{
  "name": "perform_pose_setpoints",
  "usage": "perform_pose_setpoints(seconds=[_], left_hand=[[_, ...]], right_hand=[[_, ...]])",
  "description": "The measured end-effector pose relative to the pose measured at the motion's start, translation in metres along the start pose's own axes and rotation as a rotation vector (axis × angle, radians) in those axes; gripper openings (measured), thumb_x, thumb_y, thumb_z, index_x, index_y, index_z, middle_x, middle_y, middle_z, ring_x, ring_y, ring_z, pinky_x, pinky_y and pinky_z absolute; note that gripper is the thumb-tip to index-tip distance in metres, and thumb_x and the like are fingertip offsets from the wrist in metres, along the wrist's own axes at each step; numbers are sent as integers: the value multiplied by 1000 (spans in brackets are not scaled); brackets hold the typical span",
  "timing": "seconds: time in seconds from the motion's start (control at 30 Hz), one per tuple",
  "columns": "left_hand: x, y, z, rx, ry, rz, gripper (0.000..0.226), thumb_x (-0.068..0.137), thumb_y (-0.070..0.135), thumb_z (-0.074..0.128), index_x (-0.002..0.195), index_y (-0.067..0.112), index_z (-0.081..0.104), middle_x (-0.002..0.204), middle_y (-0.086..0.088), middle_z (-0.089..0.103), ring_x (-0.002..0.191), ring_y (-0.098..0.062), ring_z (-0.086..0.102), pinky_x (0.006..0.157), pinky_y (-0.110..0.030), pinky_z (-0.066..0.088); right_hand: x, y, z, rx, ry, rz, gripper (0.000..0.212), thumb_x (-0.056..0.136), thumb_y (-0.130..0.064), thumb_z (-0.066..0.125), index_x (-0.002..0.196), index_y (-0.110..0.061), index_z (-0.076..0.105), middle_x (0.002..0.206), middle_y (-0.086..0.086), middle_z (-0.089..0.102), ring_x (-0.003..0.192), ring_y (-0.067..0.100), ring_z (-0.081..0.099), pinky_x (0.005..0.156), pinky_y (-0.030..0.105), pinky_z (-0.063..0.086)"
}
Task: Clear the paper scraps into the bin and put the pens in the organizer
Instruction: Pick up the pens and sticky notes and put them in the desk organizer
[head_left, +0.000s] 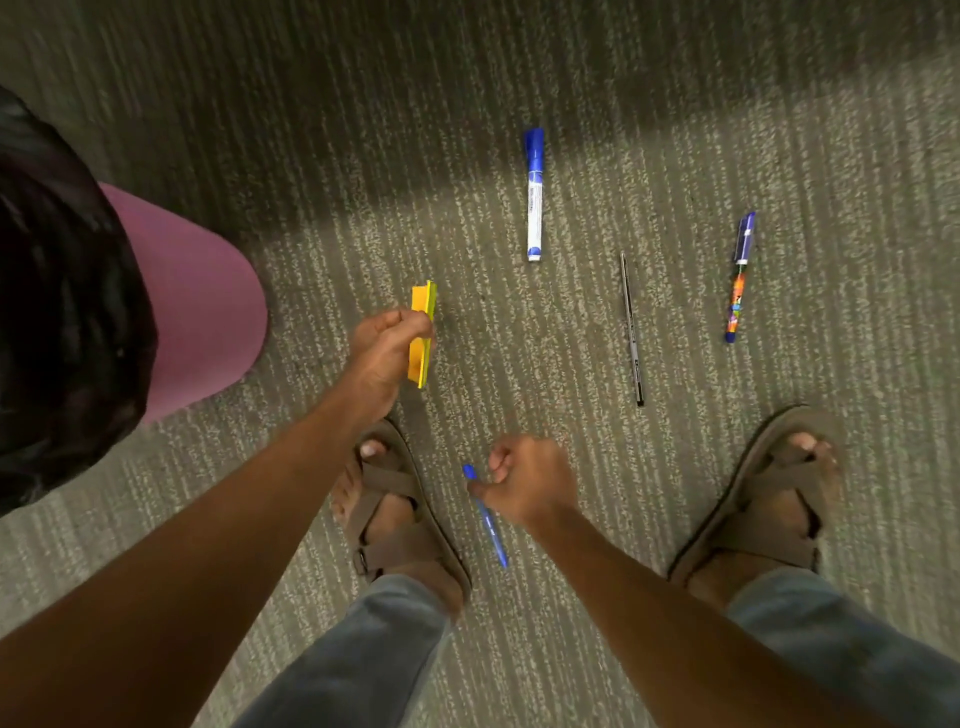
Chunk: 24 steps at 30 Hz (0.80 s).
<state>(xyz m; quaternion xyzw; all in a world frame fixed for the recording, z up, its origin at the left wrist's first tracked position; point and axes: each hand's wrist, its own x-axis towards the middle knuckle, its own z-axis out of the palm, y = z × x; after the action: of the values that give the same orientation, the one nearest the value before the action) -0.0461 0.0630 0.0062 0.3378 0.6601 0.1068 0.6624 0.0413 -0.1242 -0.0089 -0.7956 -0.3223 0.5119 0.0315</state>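
Observation:
My left hand (383, 349) pinches a folded yellow paper scrap (422, 338) held edge-on above the carpet. My right hand (530, 480) is closed around a thin blue pen (485, 517), whose tip points down toward my feet. On the carpet ahead lie a blue-capped white marker (534, 195), a slim black pen (631, 327) and a blue pen with an orange patterned barrel (740, 275). A pink bin (208, 306) lined with a black bag (57, 291) stands at the left, close to my left hand. No organizer is in view.
I stand on grey striped carpet (779, 130) in brown sandals, left foot (395, 514) under my hands and right foot (769, 499) at the right. The far carpet lies in shadow.

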Motion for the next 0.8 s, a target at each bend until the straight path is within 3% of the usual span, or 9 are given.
perform_pose_setpoints(seconds=[0.1, 0.17, 0.23, 0.3, 0.33, 0.47, 0.57, 0.7, 0.8], left_hand=[[2, -10, 6, -138, 33, -53, 12, 78, 17, 59, 69, 15, 52, 65, -3, 43, 59, -16, 41, 55, -29, 32], [2, -13, 12, -228, 25, -63, 20, 89, 15, 50, 69, 18, 54, 52, 8, 46, 49, -7, 43, 55, -25, 33], [-1, -12, 18, -286, 5, -64, 22, 81, 17, 55, 59, 22, 58, 45, 14, 47, 43, -1, 44, 55, -24, 35], [-5, -10, 21, -293, -8, -101, 19, 68, 17, 57, 50, 21, 59, 56, 10, 52, 49, -3, 47, 54, -23, 39], [-5, -11, 23, -280, -12, -128, 16, 71, 13, 57, 56, 19, 60, 60, 7, 55, 56, -6, 50, 55, -24, 43], [-11, -12, 29, -218, 13, -130, 22, 85, -7, 53, 78, 11, 63, 59, 10, 68, 67, -8, 56, 53, -19, 51], [-21, -6, 30, -188, 15, -69, 23, 85, -7, 58, 82, 14, 64, 77, 4, 67, 68, -6, 58, 51, -17, 53], [-33, 0, 36, -196, 80, -21, 31, 81, -7, 65, 97, 19, 56, 87, 0, 67, 72, -10, 65, 52, -26, 56], [-42, 0, 41, -192, 91, -65, 46, 81, -5, 68, 120, 14, 52, 96, -5, 69, 84, -19, 68, 63, -35, 58]], right_hand=[[-6, 13, 17, -213, -31, -12, 41, 63, -58, 81, 79, -23, 69, 79, -3, 71, 79, 16, 67, 75, 32, 58], [-9, 20, 25, -315, -60, -29, 44, 68, -59, 78, 90, -22, 72, 86, 1, 70, 85, 19, 67, 79, 35, 57], [-10, 23, 30, -352, -59, -59, 39, 77, -55, 72, 95, -20, 70, 89, 4, 69, 87, 22, 66, 81, 36, 56], [-12, 24, 33, -357, -29, -104, 30, 85, -44, 65, 95, -16, 69, 89, 8, 69, 88, 27, 67, 80, 37, 56], [-13, 24, 33, -342, -15, -122, 27, 87, -40, 62, 94, -15, 69, 89, 9, 69, 88, 29, 67, 80, 38, 56], [-21, 30, 10, -78, 39, -79, 20, 84, -37, 62, 86, -18, 70, 81, 3, 71, 75, 21, 68, 71, 31, 58], [-17, 38, -26, 269, 119, 31, 11, 78, -22, 69, 69, -21, 63, 66, -4, 68, 63, 16, 66, 66, 28, 56], [-1, 58, -93, 492, 240, 51, 11, 79, -8, 72, 75, -16, 66, 68, 4, 69, 60, 11, 64, 62, 19, 52], [11, 70, -139, 594, 304, 75, 18, 79, -6, 77, 77, -19, 65, 72, 4, 68, 69, 25, 68, 72, 38, 58]])
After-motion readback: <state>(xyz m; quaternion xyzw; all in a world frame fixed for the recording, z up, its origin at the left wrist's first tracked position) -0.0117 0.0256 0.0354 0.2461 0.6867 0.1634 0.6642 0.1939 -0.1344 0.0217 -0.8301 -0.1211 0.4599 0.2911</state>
